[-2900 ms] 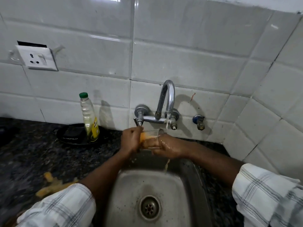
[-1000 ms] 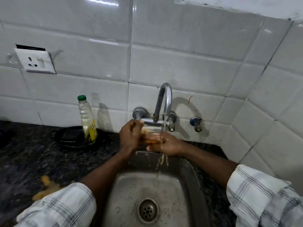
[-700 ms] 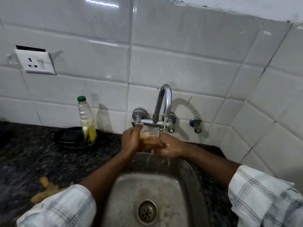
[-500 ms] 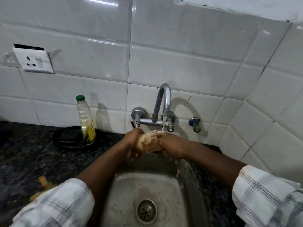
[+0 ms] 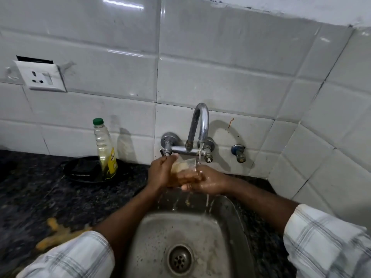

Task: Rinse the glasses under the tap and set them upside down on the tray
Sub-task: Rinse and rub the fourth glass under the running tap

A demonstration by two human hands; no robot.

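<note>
I hold a clear glass (image 5: 183,167) between both hands over the steel sink (image 5: 230,227), right under the running tap (image 5: 198,125). My left hand (image 5: 160,173) wraps its left side, my right hand (image 5: 208,182) grips it from the right and below. Water streams from the spout onto the glass rim and my right fingers, then drips into the basin. Most of the glass is hidden by my fingers. No tray with glasses shows in this view.
A dark plate (image 5: 84,171) with a black scrub pad and a green-capped bottle (image 5: 105,151) of yellowish liquid stands on the dark stone counter at left. Yellow spill (image 5: 58,233) lies near my left sleeve. A second small tap (image 5: 239,153) and a wall socket (image 5: 41,76) are on the tiles.
The glass has turned in my hands under the stream, from lying on its side half a second ago to more upright. Both hands stay below the spout.
</note>
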